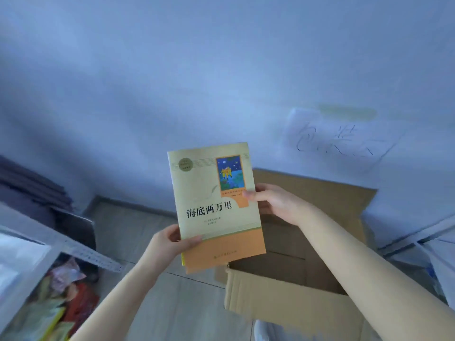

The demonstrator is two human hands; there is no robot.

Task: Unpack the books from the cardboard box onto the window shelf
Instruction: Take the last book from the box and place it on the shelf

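Two hands on one paperback book point(214, 205), held upright above-left of the cardboard box point(290, 299): left hand point(170, 242) fingers clasp its bottom-left edge, right hand point(275, 203) fingers clasp its right edge; long axis vertical.

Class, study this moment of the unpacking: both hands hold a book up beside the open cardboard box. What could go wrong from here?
1. A yellow edge shows beneath the book, perhaps a second book; held only at the edges by the left hand and right hand, it might slide out.
2. The cardboard box stands close below; a dropped book could strike its rim.

Book point(214, 205) between both hands
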